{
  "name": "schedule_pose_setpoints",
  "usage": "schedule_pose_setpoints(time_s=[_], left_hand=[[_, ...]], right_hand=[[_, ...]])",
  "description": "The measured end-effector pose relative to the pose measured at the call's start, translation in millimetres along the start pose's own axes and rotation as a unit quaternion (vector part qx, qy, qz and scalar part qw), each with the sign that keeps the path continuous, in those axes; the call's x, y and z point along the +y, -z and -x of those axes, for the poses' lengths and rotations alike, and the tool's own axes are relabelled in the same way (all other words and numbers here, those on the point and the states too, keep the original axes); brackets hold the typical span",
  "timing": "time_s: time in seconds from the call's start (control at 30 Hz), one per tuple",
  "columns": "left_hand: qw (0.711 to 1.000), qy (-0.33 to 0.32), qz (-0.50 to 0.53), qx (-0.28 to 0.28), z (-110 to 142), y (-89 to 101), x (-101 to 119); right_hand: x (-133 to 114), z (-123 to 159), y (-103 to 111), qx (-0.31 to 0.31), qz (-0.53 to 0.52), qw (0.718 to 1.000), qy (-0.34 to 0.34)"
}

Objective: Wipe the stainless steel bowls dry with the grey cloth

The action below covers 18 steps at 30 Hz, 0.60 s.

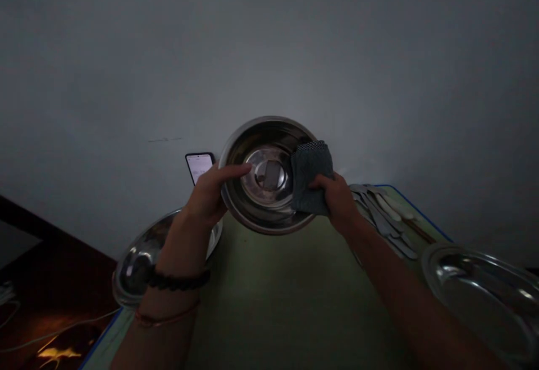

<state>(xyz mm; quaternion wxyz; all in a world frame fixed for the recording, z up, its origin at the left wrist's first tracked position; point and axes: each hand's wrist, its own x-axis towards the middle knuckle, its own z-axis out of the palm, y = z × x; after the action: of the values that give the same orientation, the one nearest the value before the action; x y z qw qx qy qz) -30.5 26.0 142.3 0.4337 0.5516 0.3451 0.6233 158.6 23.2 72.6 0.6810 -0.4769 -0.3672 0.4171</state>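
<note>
My left hand (pixel 209 195) grips the left rim of a shiny steel bowl (pixel 256 151), thumb over the edge, and holds it tilted up above the table with its inside facing me. My right hand (pixel 337 199) is closed on a dark grey cloth (pixel 310 173) that is pressed against the bowl's right inner side and rim. A bead bracelet and a thin cord sit on my left wrist.
The pale green table (pixel 269 297) has a blue edge. A steel dish (pixel 138 263) lies at the left under my forearm, a steel tray (pixel 484 291) at the right. Several pieces of cutlery (pixel 387 215) lie at the back right. A lit phone (pixel 199 166) leans on the grey wall.
</note>
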Motion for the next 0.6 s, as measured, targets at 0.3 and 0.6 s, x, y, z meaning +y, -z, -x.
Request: schedule_pose_setpoints(time_s=[0.3, 0.6], left_hand=[[0.991, -0.126, 0.035, 0.042, 18.0, -37.4, -37.8], [0.989, -0.062, 0.126, 0.047, 0.1, -27.0, -29.3]], right_hand=[[13.0, 23.3, -30.5, 0.114, -0.142, 0.981, -0.072], [5.7, 16.9, -27.9, 0.050, -0.071, 0.994, -0.060]])
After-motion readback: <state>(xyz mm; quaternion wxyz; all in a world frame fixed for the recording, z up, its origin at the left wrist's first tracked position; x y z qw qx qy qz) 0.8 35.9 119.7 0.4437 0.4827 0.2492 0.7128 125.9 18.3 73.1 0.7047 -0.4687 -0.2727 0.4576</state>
